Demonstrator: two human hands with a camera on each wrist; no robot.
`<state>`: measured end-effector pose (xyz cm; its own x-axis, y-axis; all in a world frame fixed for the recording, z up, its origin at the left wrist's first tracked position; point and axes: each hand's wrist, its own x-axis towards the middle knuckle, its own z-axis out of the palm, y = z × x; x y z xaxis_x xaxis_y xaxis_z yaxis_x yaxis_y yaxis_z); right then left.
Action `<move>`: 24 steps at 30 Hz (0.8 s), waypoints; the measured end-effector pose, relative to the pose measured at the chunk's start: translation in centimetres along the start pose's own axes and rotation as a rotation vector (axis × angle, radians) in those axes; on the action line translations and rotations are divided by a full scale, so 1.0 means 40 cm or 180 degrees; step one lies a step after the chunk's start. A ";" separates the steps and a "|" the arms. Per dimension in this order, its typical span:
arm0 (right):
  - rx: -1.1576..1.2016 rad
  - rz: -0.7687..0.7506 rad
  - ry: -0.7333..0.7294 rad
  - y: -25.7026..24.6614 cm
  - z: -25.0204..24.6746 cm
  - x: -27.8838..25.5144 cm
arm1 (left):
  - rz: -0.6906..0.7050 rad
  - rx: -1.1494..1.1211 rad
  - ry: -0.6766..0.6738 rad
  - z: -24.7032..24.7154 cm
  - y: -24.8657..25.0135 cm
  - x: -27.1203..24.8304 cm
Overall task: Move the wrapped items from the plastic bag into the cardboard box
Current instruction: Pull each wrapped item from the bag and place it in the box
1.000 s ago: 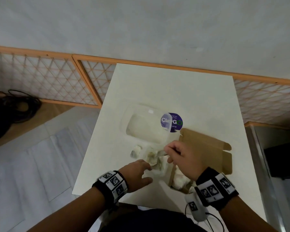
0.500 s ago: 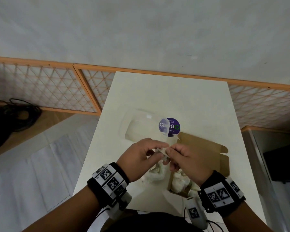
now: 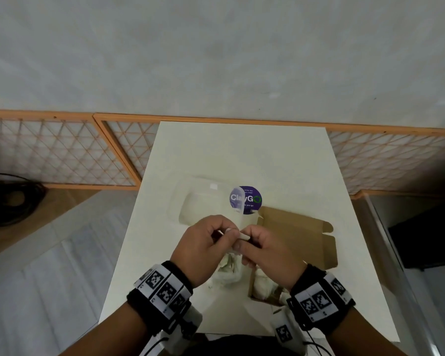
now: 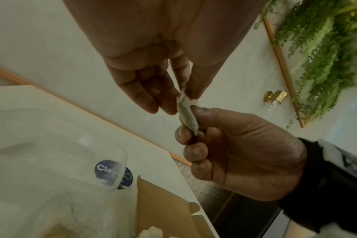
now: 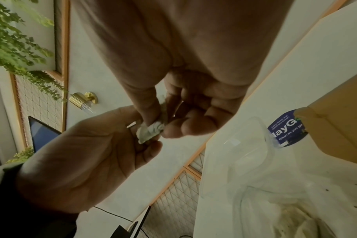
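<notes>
A small white wrapped item (image 3: 235, 233) is held in the air above the table between both hands. My left hand (image 3: 228, 232) pinches one end with thumb and forefinger, and my right hand (image 3: 243, 241) pinches the other end. The left wrist view shows the wrapped item (image 4: 186, 112) twisted and thin between the two pinches. Under the hands lies the crumpled clear plastic bag (image 3: 228, 274) with more wrapped items in it. To its right the open cardboard box (image 3: 296, 237) holds white wrapped items (image 3: 263, 286) at its near end.
A clear plastic container (image 3: 203, 201) stands on the white table (image 3: 242, 155) behind the hands, beside a round purple sticker (image 3: 249, 199). The table's left edge drops to the floor. A lattice rail (image 3: 62, 155) runs behind, and black cables (image 3: 8, 199) lie far left.
My left hand has lifted off the table by the bag and joined the right hand. Both now pinch the wrapped item, which has risen above the bag.
</notes>
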<state>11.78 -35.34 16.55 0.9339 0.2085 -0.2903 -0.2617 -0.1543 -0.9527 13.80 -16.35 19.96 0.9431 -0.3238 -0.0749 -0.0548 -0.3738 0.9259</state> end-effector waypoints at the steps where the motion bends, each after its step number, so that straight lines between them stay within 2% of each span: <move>1: 0.0027 0.0001 -0.0006 0.001 0.000 0.001 | -0.0055 -0.0088 0.0029 0.001 0.001 0.001; 6: 0.0172 0.0017 -0.0131 0.007 0.002 0.006 | -0.0435 -0.0610 0.0346 -0.006 0.002 0.002; 9: -0.0069 0.0229 -0.0186 0.029 0.007 0.018 | -0.0517 -0.0766 0.0528 -0.033 -0.002 -0.004; 12: -0.0731 0.0391 -0.0167 0.085 0.026 0.054 | -0.0593 -0.0945 0.0681 -0.073 -0.013 -0.018; 15: -0.1667 0.0255 -0.0203 0.161 0.061 0.102 | -0.0721 -0.1072 0.0815 -0.108 -0.031 -0.038; 20: -0.3627 0.0222 -0.0927 0.236 0.112 0.168 | -0.0929 -0.0902 0.0900 -0.137 -0.063 -0.072; 24: -0.4256 0.0211 -0.0908 0.259 0.128 0.184 | -0.0995 -0.0890 0.0869 -0.142 -0.079 -0.089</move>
<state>14.71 -30.47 4.10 0.8043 0.3289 -0.4949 0.2809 -0.9444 -0.1712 12.48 -9.09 19.40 0.9539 0.0197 -0.2995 0.2988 -0.1573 0.9413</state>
